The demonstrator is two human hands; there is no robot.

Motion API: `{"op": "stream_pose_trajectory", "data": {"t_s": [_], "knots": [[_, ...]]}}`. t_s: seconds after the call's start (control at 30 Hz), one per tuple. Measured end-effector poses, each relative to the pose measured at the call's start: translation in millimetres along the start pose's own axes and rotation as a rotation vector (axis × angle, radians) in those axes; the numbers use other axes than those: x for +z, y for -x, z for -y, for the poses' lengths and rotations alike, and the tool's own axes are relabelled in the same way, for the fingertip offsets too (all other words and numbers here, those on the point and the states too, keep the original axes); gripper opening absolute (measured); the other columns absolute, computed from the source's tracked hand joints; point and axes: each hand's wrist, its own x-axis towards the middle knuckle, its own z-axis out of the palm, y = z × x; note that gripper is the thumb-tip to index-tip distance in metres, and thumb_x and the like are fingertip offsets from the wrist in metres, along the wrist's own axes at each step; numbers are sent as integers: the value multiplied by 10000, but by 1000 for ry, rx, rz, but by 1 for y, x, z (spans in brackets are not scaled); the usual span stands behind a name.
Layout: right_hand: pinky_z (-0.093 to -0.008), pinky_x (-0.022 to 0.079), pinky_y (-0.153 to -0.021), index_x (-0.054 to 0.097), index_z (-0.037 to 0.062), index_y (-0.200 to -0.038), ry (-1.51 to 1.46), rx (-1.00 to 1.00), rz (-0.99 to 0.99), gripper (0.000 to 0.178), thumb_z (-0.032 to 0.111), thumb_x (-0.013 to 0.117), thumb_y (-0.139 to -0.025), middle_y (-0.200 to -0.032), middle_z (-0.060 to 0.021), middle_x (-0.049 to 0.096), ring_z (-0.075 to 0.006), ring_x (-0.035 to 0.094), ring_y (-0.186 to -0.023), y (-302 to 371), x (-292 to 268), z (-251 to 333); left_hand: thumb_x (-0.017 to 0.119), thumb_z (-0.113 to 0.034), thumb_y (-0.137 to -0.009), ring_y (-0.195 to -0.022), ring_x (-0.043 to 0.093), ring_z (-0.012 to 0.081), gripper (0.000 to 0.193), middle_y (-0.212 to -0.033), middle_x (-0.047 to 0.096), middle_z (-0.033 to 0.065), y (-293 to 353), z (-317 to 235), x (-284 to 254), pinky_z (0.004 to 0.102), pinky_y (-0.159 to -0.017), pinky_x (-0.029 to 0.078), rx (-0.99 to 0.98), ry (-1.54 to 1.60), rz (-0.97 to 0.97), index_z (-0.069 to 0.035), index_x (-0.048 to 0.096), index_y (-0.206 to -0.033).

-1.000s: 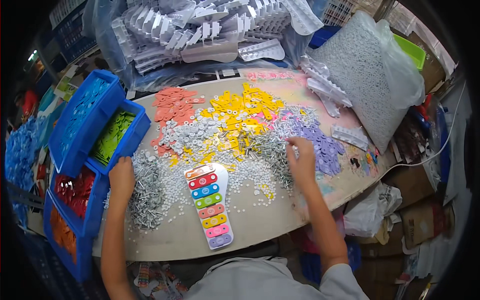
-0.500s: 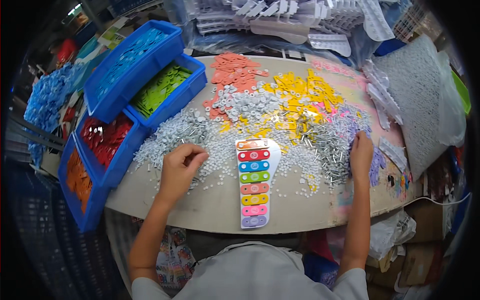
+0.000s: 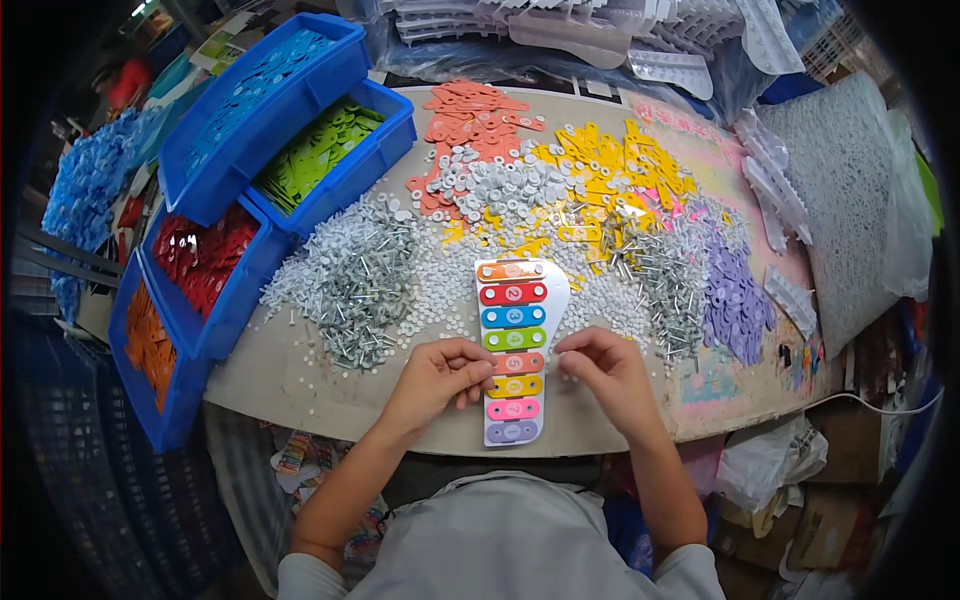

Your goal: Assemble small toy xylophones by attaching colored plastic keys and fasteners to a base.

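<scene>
A toy xylophone with a white base (image 3: 556, 288) lies upright in front of me, crossed by a row of coloured bars. White caps show on the ends of the upper bars, from orange to green. On the lower bars, holes are visible. My left hand (image 3: 436, 382) is closed in a pinch at the left end of the salmon bar (image 3: 518, 364). Just off that bar's right end, my right hand (image 3: 612, 375) also has thumb and forefinger pressed together. Whatever either pinch holds is too small or hidden to make out.
Metal pins lie heaped at left (image 3: 368, 315) and right (image 3: 676, 300). Small white caps (image 3: 505, 188) spread between them. Behind are piles of salmon (image 3: 470, 115), yellow (image 3: 605, 155) and purple bars (image 3: 735, 300). Blue bins (image 3: 345, 165) stand left; a large bag (image 3: 835, 190) stands right.
Both hands have left the small-part piles and come inward to the xylophone, one on each side of the salmon bar. The pin heaps they covered now show.
</scene>
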Motion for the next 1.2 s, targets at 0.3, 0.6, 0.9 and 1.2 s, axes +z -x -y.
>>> {"op": "stream_pose_trajectory", "data": {"t_s": [0.3,0.6,0.9,1.2], "knots": [[-215,531,-676,630,-5,-998,166,42,6,142,103,721,-985,-846,-35,708,-65,662,-755,-5,13,-15,739,-177,-982,-664,617,60,369,-811,712,54,-7,4,0,196,-567,465,24,-206,-37,20,577,-1249],[-231,423,-449,591,58,-920,66,379,150,302,312,734,-996,-673,-32,658,-102,598,-506,-14,9,-10,827,-360,-911,-857,711,130,821,-955,739,131,-25,-13,10,226,-715,514,-52,-298,39,74,368,-1435],[-244,456,-471,589,39,-899,52,421,211,337,333,685,-1032,-655,-14,601,-92,564,-512,-20,13,-25,804,-341,-932,-834,736,169,766,-981,731,154,-37,-4,-6,283,-711,566,57,-365,182,47,349,-1411],[-254,459,-450,551,38,-863,-38,344,144,316,270,632,-1061,-623,-16,557,-105,552,-494,-13,13,-21,749,-321,-976,-675,641,106,477,-814,708,115,-23,-54,-5,323,-616,500,10,-868,76,-15,550,-1283]]}}
